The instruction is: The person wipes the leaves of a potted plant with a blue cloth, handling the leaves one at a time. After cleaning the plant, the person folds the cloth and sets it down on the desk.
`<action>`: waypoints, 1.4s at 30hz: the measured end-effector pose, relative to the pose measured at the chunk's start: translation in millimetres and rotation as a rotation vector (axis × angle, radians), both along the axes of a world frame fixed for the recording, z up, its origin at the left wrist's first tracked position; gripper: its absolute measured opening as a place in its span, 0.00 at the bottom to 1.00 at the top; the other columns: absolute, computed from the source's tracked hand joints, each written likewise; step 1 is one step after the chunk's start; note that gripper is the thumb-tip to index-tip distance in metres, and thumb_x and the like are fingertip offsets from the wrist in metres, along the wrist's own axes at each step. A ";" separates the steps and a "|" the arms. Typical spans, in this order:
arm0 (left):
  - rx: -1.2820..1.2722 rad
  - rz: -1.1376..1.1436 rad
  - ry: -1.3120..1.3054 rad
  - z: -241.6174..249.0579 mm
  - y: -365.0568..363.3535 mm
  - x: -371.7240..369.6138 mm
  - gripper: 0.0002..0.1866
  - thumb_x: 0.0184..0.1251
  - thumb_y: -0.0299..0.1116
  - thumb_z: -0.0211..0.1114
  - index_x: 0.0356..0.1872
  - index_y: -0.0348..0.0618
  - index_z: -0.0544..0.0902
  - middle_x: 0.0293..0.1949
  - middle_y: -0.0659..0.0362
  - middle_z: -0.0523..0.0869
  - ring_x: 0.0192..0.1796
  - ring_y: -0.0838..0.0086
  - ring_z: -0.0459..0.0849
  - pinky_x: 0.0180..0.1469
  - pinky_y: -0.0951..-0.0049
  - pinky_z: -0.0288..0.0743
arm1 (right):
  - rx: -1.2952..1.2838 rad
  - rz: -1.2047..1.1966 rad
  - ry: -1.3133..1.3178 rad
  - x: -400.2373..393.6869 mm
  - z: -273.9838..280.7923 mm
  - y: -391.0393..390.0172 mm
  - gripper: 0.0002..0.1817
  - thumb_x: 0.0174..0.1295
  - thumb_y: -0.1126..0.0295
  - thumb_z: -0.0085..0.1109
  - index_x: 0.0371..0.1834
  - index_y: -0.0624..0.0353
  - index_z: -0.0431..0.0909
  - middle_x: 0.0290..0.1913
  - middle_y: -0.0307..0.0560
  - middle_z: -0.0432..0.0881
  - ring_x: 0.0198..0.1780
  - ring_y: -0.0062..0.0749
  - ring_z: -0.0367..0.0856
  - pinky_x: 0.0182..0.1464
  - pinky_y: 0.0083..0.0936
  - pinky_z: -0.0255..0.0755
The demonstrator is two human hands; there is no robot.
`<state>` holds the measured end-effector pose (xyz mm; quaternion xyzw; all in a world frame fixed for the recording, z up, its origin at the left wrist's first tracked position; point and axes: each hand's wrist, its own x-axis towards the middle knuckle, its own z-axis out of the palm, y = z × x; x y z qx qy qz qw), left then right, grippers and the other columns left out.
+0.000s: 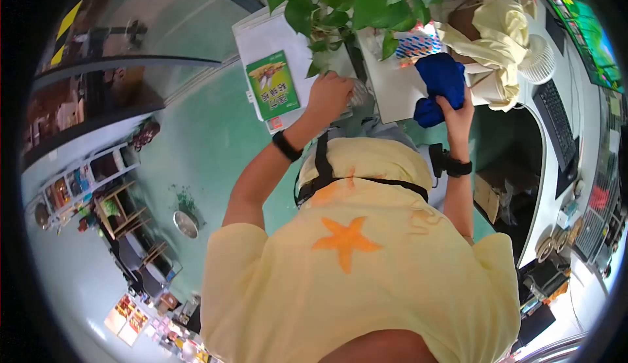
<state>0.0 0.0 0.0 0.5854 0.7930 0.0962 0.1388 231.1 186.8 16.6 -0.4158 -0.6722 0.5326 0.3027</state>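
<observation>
With the right hand (459, 111), clamped a blue cloth (443, 85) at two o'clock, bunched into two rumpled, deep-blue lobes with a narrower middle, by the right edge of a pale panel (396, 98). Had the left hand (330, 93) at twelve o'clock, beside a whitish crumpled item (358, 93); could not tell whether closed on it. Showed a green packet (272, 86) at eleven o'clock.

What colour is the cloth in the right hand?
The cloth in the right hand is deep blue; the head view shows it best.
</observation>
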 end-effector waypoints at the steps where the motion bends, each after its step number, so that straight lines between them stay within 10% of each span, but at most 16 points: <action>1: 0.034 0.059 -0.106 19.0 -18.3 -2.0 0.06 0.56 0.34 0.63 0.29 0.43 0.82 0.27 0.58 0.82 0.38 0.65 0.78 0.39 0.65 0.71 | 0.001 0.015 0.007 -1.7 0.0 -3.1 0.26 0.43 0.79 0.63 0.50 0.64 0.72 0.43 0.44 0.74 0.45 0.29 0.74 0.50 0.23 0.67; 6: 0.079 0.570 -0.457 24.5 -80.8 -35.0 0.05 0.54 0.33 0.63 0.26 0.43 0.81 0.25 0.56 0.83 0.30 0.62 0.82 0.32 0.66 0.74 | 0.066 0.053 0.020 -14.2 -4.9 5.8 0.26 0.42 0.79 0.63 0.50 0.63 0.73 0.42 0.44 0.73 0.44 0.30 0.74 0.49 0.24 0.67; 12: 0.422 0.757 -0.052 -38.5 -125.6 -104.4 0.04 0.54 0.30 0.62 0.28 0.42 0.81 0.23 0.53 0.83 0.27 0.59 0.82 0.30 0.64 0.74 | 0.189 0.101 -0.102 -29.2 -5.3 -15.1 0.29 0.40 0.79 0.64 0.52 0.64 0.71 0.44 0.47 0.73 0.45 0.33 0.75 0.50 0.25 0.68; 18: 0.182 0.634 0.059 -115.0 -135.9 -116.2 0.08 0.53 0.27 0.60 0.36 0.43 0.80 0.34 0.51 0.82 0.38 0.56 0.79 0.42 0.59 0.72 | 0.409 0.036 -0.181 -32.8 7.0 -33.4 0.29 0.39 0.77 0.64 0.52 0.60 0.73 0.42 0.50 0.73 0.43 0.40 0.76 0.47 0.28 0.70; 24: 0.292 0.750 0.125 -63.9 -123.1 -71.0 0.21 0.49 0.26 0.62 0.48 0.39 0.71 0.45 0.46 0.73 0.47 0.53 0.73 0.49 0.59 0.69 | 0.511 0.197 -0.541 -24.5 5.4 -45.7 0.31 0.37 0.72 0.63 0.52 0.41 0.75 0.45 0.49 0.73 0.44 0.47 0.74 0.45 0.35 0.73; 31: 0.320 0.422 -0.378 -13.7 -68.8 -17.7 0.19 0.52 0.24 0.60 0.47 0.39 0.71 0.44 0.47 0.73 0.42 0.57 0.77 0.44 0.63 0.72 | 0.546 0.432 -0.928 -69.1 -8.5 -50.4 0.37 0.38 0.67 0.65 0.58 0.26 0.67 0.53 0.44 0.70 0.43 0.52 0.75 0.41 0.38 0.78; 42: 0.253 0.185 -0.466 -15.1 -23.2 -0.6 0.12 0.55 0.27 0.58 0.42 0.44 0.74 0.32 0.55 0.80 0.34 0.62 0.80 0.36 0.66 0.74 | 0.283 0.112 -0.862 4.6 -23.6 -5.4 0.33 0.41 0.58 0.62 0.56 0.50 0.71 0.42 0.56 0.77 0.44 0.52 0.78 0.45 0.42 0.73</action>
